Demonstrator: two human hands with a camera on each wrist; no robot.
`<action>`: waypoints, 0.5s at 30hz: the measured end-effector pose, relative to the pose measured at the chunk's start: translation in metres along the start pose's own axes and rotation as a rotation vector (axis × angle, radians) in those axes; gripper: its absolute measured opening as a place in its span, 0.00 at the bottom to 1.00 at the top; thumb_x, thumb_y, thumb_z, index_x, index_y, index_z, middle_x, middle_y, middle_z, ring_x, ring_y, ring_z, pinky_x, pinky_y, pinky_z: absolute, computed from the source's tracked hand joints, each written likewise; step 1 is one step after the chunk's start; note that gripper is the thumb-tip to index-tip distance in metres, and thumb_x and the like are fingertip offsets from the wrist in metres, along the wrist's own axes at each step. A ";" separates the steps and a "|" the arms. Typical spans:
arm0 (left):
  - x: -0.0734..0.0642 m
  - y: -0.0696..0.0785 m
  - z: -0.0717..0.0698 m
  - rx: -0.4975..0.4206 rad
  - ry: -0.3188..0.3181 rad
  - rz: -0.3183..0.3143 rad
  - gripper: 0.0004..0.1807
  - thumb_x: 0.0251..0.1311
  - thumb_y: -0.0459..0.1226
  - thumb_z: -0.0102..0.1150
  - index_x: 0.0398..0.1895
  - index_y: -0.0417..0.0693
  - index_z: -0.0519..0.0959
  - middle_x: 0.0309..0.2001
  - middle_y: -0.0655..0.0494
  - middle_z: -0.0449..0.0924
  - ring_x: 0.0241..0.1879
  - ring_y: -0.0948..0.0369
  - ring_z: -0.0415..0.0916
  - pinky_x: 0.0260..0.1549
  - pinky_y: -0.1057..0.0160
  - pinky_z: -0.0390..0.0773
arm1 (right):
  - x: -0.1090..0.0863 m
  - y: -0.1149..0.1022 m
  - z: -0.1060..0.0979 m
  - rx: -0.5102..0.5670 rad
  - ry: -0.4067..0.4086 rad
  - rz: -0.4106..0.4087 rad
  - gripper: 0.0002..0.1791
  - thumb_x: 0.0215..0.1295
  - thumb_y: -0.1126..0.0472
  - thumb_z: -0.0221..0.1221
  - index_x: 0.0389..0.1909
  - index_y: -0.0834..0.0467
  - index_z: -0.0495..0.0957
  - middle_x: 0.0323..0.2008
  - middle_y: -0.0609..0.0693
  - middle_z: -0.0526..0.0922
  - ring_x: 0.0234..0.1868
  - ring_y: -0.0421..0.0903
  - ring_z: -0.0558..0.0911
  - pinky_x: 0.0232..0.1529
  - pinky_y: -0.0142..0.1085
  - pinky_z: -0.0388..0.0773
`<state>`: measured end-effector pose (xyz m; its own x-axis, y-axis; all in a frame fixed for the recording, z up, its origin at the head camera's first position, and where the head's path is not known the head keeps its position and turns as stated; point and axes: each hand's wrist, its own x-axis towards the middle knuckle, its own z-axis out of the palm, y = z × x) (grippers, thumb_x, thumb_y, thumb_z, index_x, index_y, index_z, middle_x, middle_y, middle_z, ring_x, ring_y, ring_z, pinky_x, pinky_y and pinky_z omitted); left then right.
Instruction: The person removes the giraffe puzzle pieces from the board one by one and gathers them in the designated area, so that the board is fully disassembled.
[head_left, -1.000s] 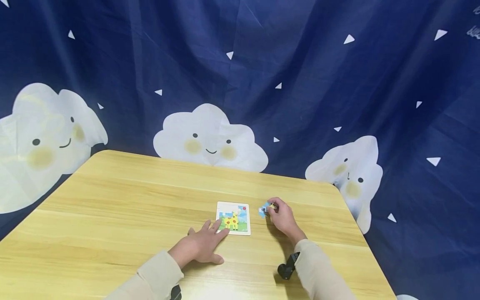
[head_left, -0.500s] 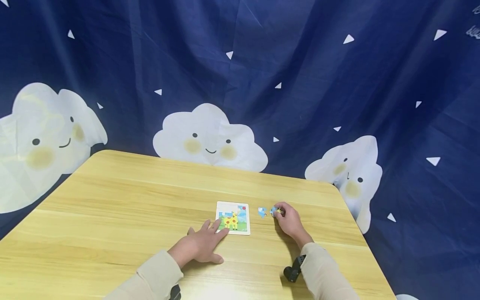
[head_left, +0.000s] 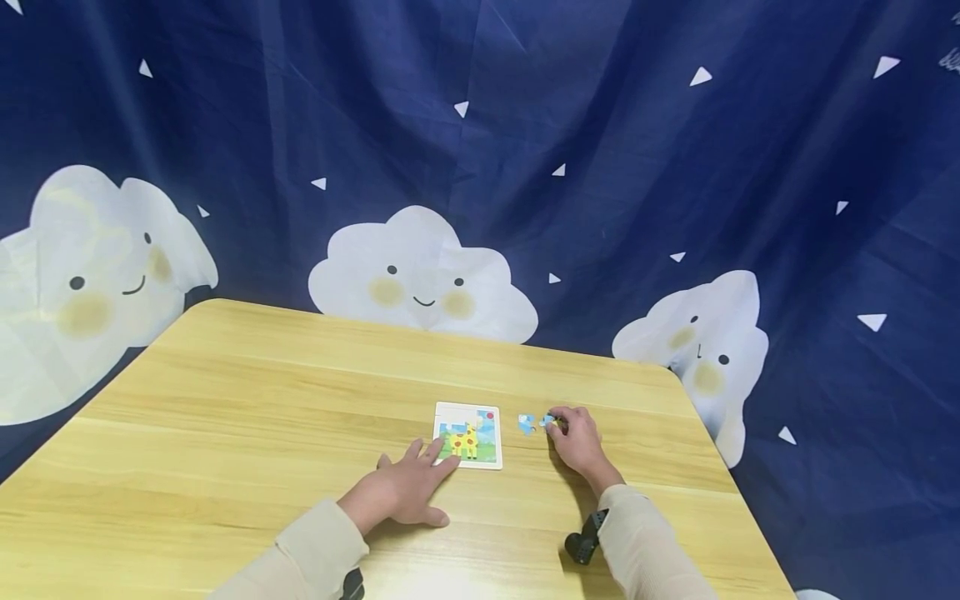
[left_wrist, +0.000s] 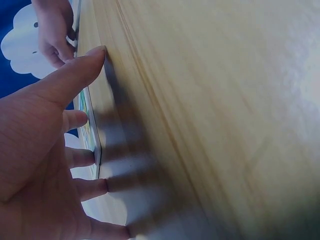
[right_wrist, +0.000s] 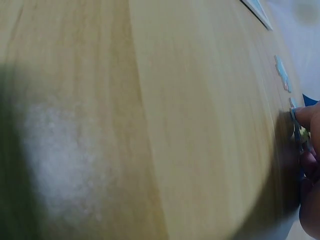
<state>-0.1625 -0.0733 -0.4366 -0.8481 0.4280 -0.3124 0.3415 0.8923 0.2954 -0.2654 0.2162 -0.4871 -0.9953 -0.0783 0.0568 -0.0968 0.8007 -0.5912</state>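
Note:
A square jigsaw puzzle tray (head_left: 453, 413) with a white rim lies flat on the table, a giraffe picture (head_left: 467, 445) partly filling it and its upper left showing white. My left hand (head_left: 405, 493) rests palm down with spread fingers, fingertips at the tray's lower left corner; the left wrist view shows these fingers (left_wrist: 80, 157) along the tray's edge. To the right, my right hand (head_left: 579, 439) pinches a blue and yellow puzzle piece (head_left: 547, 420) between thumb and fingers, low over the table. Between it and the tray lies a loose blue puzzle piece (head_left: 527, 423).
The pale wooden table (head_left: 285, 433) reaches back to a dark blue curtain (head_left: 585, 125) with white clouds and triangles. A small black wrist device (head_left: 585, 537) hangs under the right sleeve (head_left: 648, 542).
My right hand has shifted slightly right with its puzzle piece, away from the loose blue one, so a gap shows between the two. The left hand and tray stay in place.

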 end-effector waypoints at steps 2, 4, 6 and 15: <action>0.000 0.000 0.000 -0.003 0.000 0.000 0.45 0.49 0.59 0.63 0.70 0.57 0.60 0.74 0.46 0.50 0.70 0.40 0.49 0.52 0.25 0.55 | -0.001 0.000 0.000 -0.002 0.002 0.002 0.18 0.65 0.57 0.57 0.54 0.58 0.77 0.49 0.58 0.73 0.51 0.56 0.71 0.47 0.54 0.62; 0.000 0.000 0.000 -0.005 0.001 -0.001 0.45 0.49 0.59 0.63 0.71 0.57 0.60 0.74 0.46 0.50 0.70 0.40 0.49 0.53 0.24 0.55 | -0.001 0.001 0.000 -0.006 0.005 0.003 0.18 0.65 0.57 0.57 0.54 0.58 0.77 0.50 0.58 0.73 0.53 0.57 0.70 0.48 0.55 0.62; 0.000 0.000 0.000 -0.007 0.000 -0.001 0.45 0.49 0.59 0.63 0.71 0.57 0.60 0.74 0.46 0.50 0.70 0.40 0.49 0.53 0.24 0.55 | -0.001 0.001 0.000 -0.009 0.011 0.003 0.18 0.65 0.57 0.57 0.54 0.58 0.77 0.51 0.58 0.73 0.54 0.58 0.69 0.50 0.57 0.61; 0.000 0.000 0.001 -0.004 0.005 0.003 0.45 0.49 0.60 0.63 0.70 0.57 0.60 0.73 0.46 0.50 0.70 0.40 0.50 0.52 0.25 0.56 | -0.002 -0.010 0.004 -0.005 0.034 -0.007 0.18 0.65 0.56 0.57 0.54 0.57 0.77 0.51 0.57 0.72 0.53 0.57 0.68 0.50 0.55 0.59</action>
<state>-0.1622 -0.0735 -0.4375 -0.8492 0.4296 -0.3071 0.3420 0.8905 0.3000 -0.2629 0.2058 -0.4845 -0.9941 -0.0639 0.0881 -0.1036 0.8032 -0.5866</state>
